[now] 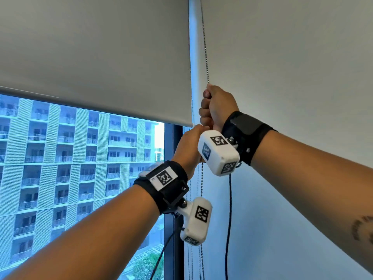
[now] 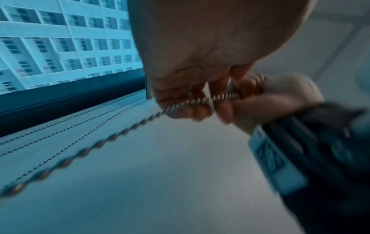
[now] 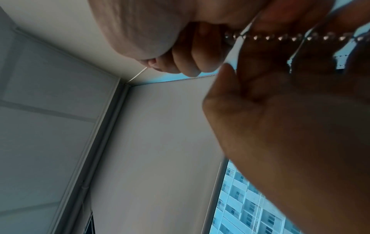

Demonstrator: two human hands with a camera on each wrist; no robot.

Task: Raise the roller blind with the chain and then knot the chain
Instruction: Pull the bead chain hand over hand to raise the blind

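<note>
A pale grey fabric roller blind (image 1: 96, 57) hangs over the window, its bottom edge partway up the glass, so an apartment block (image 1: 70, 158) shows below it. Just right of the blind's right edge, a silver metal ball chain (image 1: 205, 47) runs down in front of a white strip of frame (image 1: 194, 57), and everything here is best placed against that chain.

The right hand (image 1: 217, 107) sits on the chain at about the height of the blind's bottom edge, fingers curled into a fist around it; the right wrist view shows the beads passing out between the curled fingers (image 3: 190, 52). The left hand (image 1: 188, 146) is directly below the right on the same chain, touching or nearly touching it, and it also grips the beads, which the left wrist view shows trailing away beneath the fist. Further thin chains hang just left of the gripped one, closer to the glass.

This looks like the raising step, mid-pull, hand under hand. The blind is only partly up, and no knot shows in the chain, so the knotting seems not yet begun.

The next move probably calls for drawing the gripped length straight down along its own line, one hand holding tension while the other reaches higher, since a slack release could let the blind drop. Once raised, the loose run below the hands needs looping.
</note>
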